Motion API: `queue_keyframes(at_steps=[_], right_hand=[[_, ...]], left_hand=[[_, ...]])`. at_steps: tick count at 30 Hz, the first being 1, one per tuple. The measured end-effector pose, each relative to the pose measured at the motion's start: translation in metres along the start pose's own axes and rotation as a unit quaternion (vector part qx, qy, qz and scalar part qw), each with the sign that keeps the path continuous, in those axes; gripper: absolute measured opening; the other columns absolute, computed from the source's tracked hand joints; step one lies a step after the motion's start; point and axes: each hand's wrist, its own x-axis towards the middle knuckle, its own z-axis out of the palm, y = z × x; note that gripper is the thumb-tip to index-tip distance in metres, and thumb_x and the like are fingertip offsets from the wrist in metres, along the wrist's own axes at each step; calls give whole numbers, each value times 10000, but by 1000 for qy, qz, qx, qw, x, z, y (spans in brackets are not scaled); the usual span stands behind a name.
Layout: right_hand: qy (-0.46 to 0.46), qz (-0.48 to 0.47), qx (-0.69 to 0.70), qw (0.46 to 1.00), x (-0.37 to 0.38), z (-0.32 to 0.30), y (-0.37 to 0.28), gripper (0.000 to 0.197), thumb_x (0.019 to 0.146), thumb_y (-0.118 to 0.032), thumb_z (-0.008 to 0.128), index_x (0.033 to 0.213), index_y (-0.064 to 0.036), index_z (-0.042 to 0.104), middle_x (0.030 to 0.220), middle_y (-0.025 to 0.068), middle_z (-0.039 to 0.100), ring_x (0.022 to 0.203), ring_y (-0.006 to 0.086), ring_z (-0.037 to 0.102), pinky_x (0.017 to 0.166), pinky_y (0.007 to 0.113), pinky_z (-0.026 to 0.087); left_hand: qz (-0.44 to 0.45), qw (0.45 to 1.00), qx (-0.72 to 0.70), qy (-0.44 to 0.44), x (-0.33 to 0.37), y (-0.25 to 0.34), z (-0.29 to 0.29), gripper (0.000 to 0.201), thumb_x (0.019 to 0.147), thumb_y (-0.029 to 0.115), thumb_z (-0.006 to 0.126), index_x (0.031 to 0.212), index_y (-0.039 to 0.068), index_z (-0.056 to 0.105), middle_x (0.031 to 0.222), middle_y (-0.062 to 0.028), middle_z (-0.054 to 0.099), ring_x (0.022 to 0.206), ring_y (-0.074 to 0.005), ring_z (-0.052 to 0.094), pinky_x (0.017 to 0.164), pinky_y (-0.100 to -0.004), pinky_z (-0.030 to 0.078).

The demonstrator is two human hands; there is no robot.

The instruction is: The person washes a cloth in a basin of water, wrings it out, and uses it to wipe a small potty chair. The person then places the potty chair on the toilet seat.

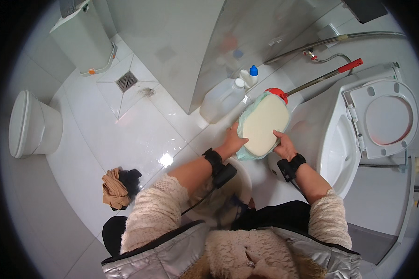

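Observation:
A cream, oval, lid-like piece (265, 126) with rounded ends is held out in front of me. Pale green thin plastic (246, 151), like a bag, wraps its edge. My left hand (233, 141) is closed on its left side, thumb over the front face. On the lower right side my right hand (285, 146) grips it the same way, fingers hidden behind. Whether a bin body lies beneath the piece cannot be seen. Below my forearms stands a white bucket (247, 179), partly covered by my left arm, with dark cloth-like stuff inside.
At right is a toilet (334, 139), its seat (365, 123) raised. A red-handled pole (328, 76) leans beside it. A translucent jug (222, 100) and blue-capped bottle (250, 78) stand by the partition. Brown and black cloth (116, 188), a floor drain (127, 81) and a lidded white bucket (42, 125) lie leftward.

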Motion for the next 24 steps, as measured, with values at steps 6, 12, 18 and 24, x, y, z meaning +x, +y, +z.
queue_keyframes(at_steps=[6,12,18,24], right_hand=[[18,-72,-13,997,-19,24,-25,463,881,-102,531,1281,55,357,1261,183,476,1136,311,489,995,432,393],[-10,-162,-12,987,-66,57,-103,420,887,-129,527,1251,40,401,1248,169,491,1128,296,495,982,424,401],[-45,-210,43,976,-81,89,-166,407,883,-132,529,1243,22,417,1250,146,490,1140,282,486,998,415,382],[-96,-236,67,965,-35,89,-192,413,878,-120,553,1240,32,423,1239,147,502,1127,287,494,987,409,394]], left_hand=[[49,991,-120,-16,4,22,0,507,747,67,670,1187,-14,431,1109,-170,538,1050,-254,527,915,-364,413],[140,988,-55,31,14,112,-8,543,764,149,670,1242,8,452,1145,-179,481,1107,-287,474,949,-369,385],[181,982,42,42,41,201,-22,554,776,216,656,1251,18,450,1144,-182,454,1112,-312,453,952,-379,383],[199,976,56,67,88,224,-23,482,770,138,655,1196,-18,494,1114,-164,527,1050,-272,519,902,-359,420]])
